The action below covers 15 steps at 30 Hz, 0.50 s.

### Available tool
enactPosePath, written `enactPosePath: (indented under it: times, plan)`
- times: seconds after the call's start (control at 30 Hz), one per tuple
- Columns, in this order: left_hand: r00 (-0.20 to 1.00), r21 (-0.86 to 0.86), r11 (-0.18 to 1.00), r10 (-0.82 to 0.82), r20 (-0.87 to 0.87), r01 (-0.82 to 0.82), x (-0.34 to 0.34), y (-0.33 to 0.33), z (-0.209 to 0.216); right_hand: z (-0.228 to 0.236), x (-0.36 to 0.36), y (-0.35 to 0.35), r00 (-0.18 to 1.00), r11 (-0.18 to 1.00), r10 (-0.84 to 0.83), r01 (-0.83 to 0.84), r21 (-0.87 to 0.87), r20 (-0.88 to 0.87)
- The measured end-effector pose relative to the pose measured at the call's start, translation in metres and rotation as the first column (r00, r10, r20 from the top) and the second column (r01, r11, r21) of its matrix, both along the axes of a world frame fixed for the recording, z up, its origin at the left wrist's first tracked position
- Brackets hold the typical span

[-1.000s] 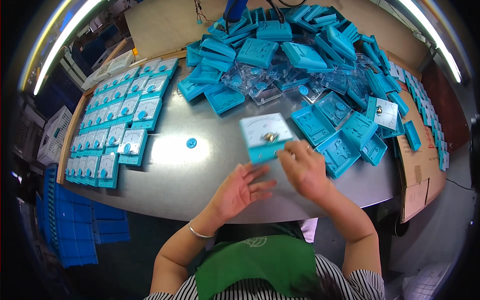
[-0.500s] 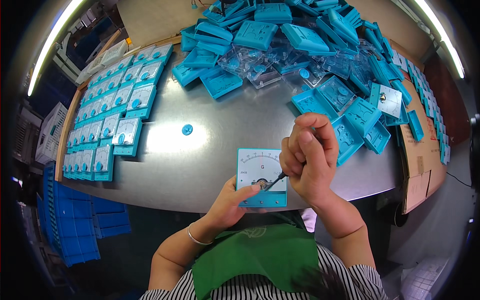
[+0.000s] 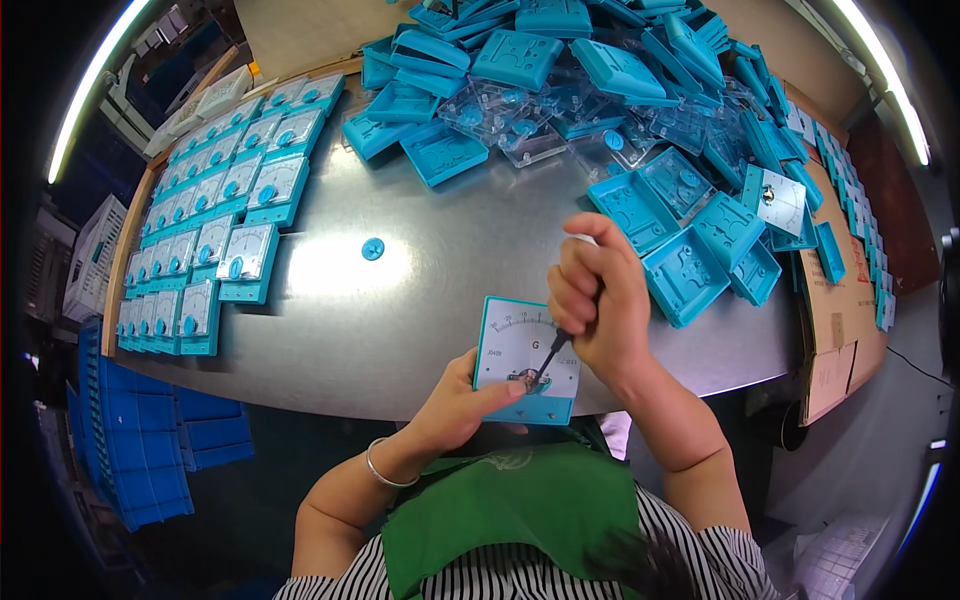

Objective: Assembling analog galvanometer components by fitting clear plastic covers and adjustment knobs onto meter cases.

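My left hand (image 3: 462, 402) grips a teal panel meter (image 3: 520, 345) with a white dial face by its lower left side, near the table's front edge. Its thumb lies beside the exposed mechanism in the dial's lower cutout. My right hand (image 3: 605, 300) is closed around a dark screwdriver (image 3: 556, 350), probably by its handle, which the fingers mostly hide. The shaft slants down to the left, and its tip is at the mechanism by my left thumb. No clear cover sits on this meter. A round blue knob-like part (image 3: 373, 248) lies alone on the metal table.
Rows of covered meters (image 3: 240, 180) stand at the left. A heap of teal cases (image 3: 515, 60) and clear covers (image 3: 500, 120) fills the back and right. Another open meter (image 3: 780, 200) rests on the heap. Cardboard (image 3: 835, 370) lines the right edge; blue crates (image 3: 140, 440) stand lower left.
The meter has tilted slightly and shifted a little right. My right hand has turned and moved slightly left, bringing the screwdriver to a steeper angle over the mechanism.
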<state>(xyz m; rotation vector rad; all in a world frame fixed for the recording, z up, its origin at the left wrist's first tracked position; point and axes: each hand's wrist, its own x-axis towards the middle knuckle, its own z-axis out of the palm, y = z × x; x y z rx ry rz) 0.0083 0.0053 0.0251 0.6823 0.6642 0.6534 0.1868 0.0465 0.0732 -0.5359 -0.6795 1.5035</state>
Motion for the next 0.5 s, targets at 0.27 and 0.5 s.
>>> enactPosePath:
  times: [0.27, 0.5]
  plan:
    - [0.975, 0.269, 0.955, 0.168, -0.145, -0.125, -0.012, 0.002, -0.024, 0.016, -0.003, 0.04, 0.998, 0.992, 0.0, -0.007, -0.13, -0.055]
    - [0.976, 0.371, 0.92, 0.184, -0.117, -0.129, -0.015, -0.007, -0.039, -0.051, 0.007, 0.147, 0.151, 0.923, -0.375, 0.152, 0.353, 0.915]
